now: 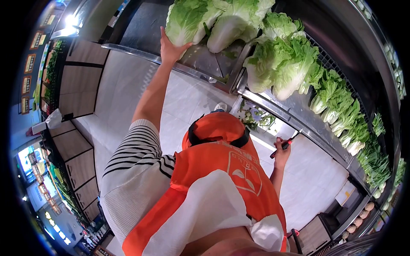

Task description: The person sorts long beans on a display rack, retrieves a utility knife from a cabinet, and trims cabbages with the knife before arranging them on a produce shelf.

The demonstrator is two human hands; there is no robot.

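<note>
My left hand point(171, 51) reaches up to the metal counter. Its thumb and fingers are spread around the base of a pale green napa cabbage point(184, 26). A second napa cabbage point(232, 27) lies just to the right. Lower right, my right hand point(282, 152) is closed round the black and red handle of a slim tool point(277, 150), probably a knife. Its narrow tip points up and right towards the counter edge, away from the cabbages.
More napa cabbages point(287, 70) and rows of small leafy greens point(341, 115) line the counter. Its metal edge point(290, 116) runs down to the right. Loose leaves point(256, 116) lie below it. Produce shelves point(53, 81) stand at far left. An orange apron point(222, 162) covers my front.
</note>
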